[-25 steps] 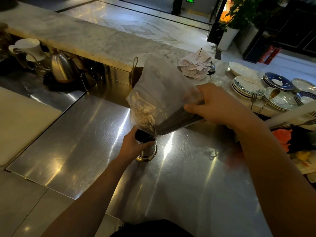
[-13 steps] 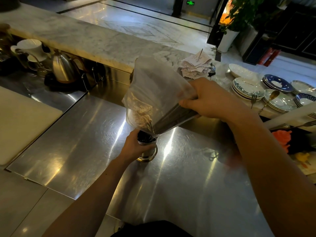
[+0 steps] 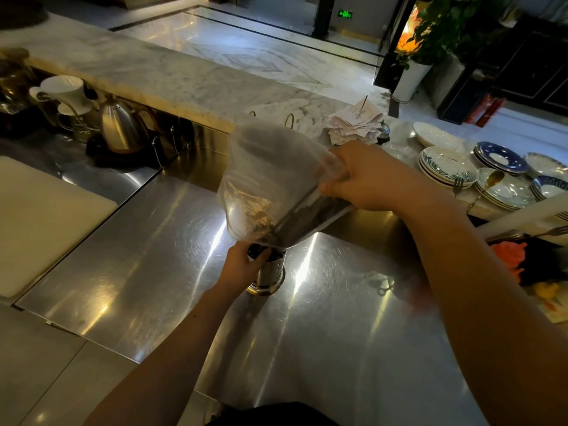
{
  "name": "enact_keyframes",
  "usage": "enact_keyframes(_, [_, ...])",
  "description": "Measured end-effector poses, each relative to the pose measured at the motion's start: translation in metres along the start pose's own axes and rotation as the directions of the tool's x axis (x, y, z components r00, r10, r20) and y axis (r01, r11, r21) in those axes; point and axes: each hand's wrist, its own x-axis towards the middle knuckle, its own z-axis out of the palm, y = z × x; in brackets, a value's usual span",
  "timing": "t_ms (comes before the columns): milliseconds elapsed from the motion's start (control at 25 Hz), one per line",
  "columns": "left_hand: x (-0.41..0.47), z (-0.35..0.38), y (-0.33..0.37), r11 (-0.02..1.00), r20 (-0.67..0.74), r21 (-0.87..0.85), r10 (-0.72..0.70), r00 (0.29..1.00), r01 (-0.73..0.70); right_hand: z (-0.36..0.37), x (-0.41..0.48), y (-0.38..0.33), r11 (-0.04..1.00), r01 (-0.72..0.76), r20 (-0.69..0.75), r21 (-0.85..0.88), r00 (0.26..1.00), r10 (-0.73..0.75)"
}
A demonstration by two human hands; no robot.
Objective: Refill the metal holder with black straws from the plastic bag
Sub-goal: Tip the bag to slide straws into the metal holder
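Observation:
A perforated metal holder (image 3: 270,273) stands upright on the steel counter (image 3: 153,272). My left hand (image 3: 241,265) grips its upper left side. Above it I hold a clear plastic bag (image 3: 264,182) tilted down, its mouth over the holder's top. A bundle of black straws (image 3: 310,212) lies along the bag's lower edge, pointing down into the holder. My right hand (image 3: 368,176) grips the bag's raised end together with the straws. The holder's opening is mostly hidden by the bag.
A steel kettle (image 3: 118,127) and white cups (image 3: 66,90) stand at the back left, a white board (image 3: 40,216) at the left. Stacked plates (image 3: 445,166) with cutlery fill the right, with a receipt spike (image 3: 356,121) behind. A marble ledge (image 3: 138,75) runs along the back.
My right hand has lifted the bag's closed end a little higher and nearer, steepening the tilt. The bag's mouth stays over the holder; my left hand has kept its grip.

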Motion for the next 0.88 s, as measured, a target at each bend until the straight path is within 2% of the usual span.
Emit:
enact_keyframes(160, [0.0, 0.0, 0.001, 0.999, -0.007, -0.033, -0.028, 1.0, 0.028, 0.0, 0.003, -0.001, 1.0, 0.013, 0.001, -0.013, 1.0, -0.013])
enact_keyframes(360, [-0.002, 0.001, 0.006, 0.999, -0.03, -0.044, 0.001, 1.0, -0.002, -0.002, 0.003, 0.0, 1.0, 0.025, 0.003, -0.015, 1.0, -0.025])
enact_keyframes(480, [-0.003, -0.001, 0.011, 0.993, -0.002, -0.117, -0.013, 1.0, 0.012, -0.005, 0.003, -0.002, 0.998, 0.045, 0.024, 0.052, 0.999, -0.047])
enact_keyframes(640, [0.0, 0.001, 0.009, 0.996, -0.053, -0.087, -0.023, 0.998, 0.018, -0.005, 0.004, -0.002, 0.99, -0.01, -0.005, 0.139, 1.0, 0.011])
enact_keyframes(800, [0.0, 0.002, 0.008, 0.996, -0.09, -0.087, -0.042, 0.995, 0.034, -0.009, -0.001, 0.005, 0.953, -0.041, 0.027, 0.302, 0.999, 0.035])
enact_keyframes(880, [0.0, 0.003, 0.007, 0.995, -0.087, -0.089, -0.063, 0.994, 0.055, -0.009, -0.004, 0.008, 0.952, -0.07, 0.01, 0.298, 0.997, 0.07])
